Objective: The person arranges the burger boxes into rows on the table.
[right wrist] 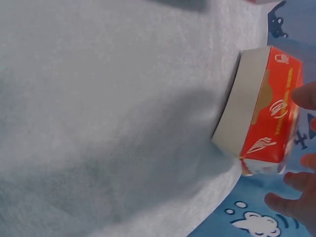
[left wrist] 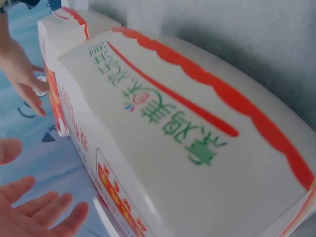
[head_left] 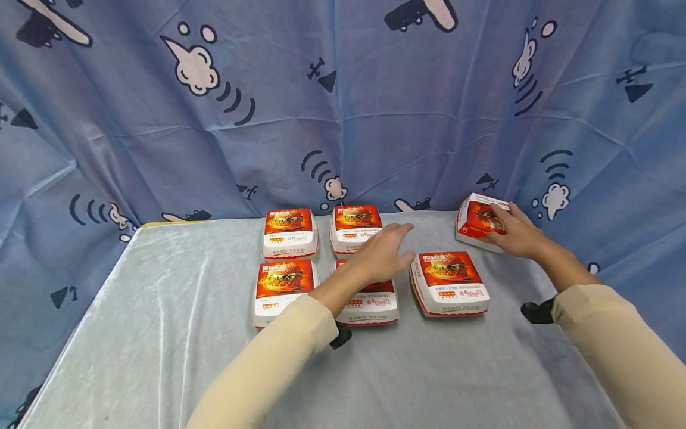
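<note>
Red-and-white burger boxes sit on the grey cloth. My right hand is at the right side of the back-right burger box, which stands at an angle. In the right wrist view its fingers are spread and the thumb overlaps that box's red face. My left hand hangs over the middle boxes with fingers extended, holding nothing. It partly hides the front-middle burger box and the back-middle burger box. Beside it to the right lies another burger box. A white box side fills the left wrist view.
Two more boxes form the left column, a back-left burger box and a front-left burger box. Grey cloth covers the table. A blue patterned curtain hangs right behind the table's back edge and along its sides.
</note>
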Demonstrator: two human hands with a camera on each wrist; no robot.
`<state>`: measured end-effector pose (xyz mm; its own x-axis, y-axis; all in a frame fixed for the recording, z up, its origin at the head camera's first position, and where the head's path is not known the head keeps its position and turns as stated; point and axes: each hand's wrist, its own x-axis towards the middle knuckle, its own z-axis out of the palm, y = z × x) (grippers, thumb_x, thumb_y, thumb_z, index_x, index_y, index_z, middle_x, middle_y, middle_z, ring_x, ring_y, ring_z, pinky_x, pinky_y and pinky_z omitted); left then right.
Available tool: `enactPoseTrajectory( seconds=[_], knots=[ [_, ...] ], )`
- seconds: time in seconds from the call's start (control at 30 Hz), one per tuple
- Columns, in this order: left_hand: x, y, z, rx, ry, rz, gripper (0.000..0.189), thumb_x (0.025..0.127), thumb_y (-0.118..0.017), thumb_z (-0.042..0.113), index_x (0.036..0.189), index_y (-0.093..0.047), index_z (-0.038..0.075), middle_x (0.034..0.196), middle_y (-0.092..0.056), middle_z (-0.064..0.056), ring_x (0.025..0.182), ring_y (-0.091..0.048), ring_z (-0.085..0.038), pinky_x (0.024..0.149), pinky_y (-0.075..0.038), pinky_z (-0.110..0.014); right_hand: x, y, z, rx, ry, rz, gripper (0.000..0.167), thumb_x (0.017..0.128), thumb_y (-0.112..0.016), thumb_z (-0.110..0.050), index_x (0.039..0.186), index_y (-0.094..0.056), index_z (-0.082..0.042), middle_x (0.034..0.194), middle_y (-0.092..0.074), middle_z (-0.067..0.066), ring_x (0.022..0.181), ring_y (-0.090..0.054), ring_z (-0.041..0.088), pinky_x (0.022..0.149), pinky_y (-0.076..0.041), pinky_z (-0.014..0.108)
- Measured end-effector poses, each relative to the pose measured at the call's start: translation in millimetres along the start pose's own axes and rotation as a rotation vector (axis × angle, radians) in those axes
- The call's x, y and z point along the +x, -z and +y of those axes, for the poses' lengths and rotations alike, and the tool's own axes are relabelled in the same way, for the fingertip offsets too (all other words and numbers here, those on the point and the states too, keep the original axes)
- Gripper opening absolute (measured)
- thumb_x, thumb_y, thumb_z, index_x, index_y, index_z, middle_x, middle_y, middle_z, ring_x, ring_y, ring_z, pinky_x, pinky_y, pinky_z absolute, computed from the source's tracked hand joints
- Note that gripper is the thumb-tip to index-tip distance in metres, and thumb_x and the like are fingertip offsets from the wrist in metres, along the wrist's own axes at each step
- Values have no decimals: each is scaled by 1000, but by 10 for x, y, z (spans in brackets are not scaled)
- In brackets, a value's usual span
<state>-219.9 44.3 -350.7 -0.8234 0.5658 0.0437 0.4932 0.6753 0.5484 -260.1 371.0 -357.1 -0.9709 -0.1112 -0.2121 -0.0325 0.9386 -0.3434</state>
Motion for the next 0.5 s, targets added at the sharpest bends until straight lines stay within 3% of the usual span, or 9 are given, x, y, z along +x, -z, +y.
enactPoseTrajectory(
  seconds=[0.1, 0.33, 0.5],
  knots=[
    [44, 16, -15, -20, 13, 4, 58, 100, -54, 26, 154, -38, 15, 156, -40, -8, 143, -38, -20, 114, -34, -37, 27, -19, 63, 26, -12, 1, 84, 97, -55, -22, 154, 0, 7, 150, 11, 46, 138, -1, 63, 107, -12, 75],
    [140, 74, -16, -46, 21, -6, 60, 100, -55, 24, 155, -35, 13, 158, -37, -10, 145, -34, -22, 116, -31, -36, 72, -87, 123, 51, 16, 22, 81, 98, -54, -19, 152, -2, 11, 146, -2, 48, 128, -20, 61, 107, -20, 73],
    [202, 97, -12, -47, 24, -12, 61, 99, -55, 24, 155, -35, 12, 157, -38, -7, 145, -34, -20, 116, -29, -33, 75, -105, 118, 41, 34, 3, 79, 100, -53, -20, 151, -4, 13, 146, -2, 50, 128, -20, 62, 106, -20, 73]
  ],
)
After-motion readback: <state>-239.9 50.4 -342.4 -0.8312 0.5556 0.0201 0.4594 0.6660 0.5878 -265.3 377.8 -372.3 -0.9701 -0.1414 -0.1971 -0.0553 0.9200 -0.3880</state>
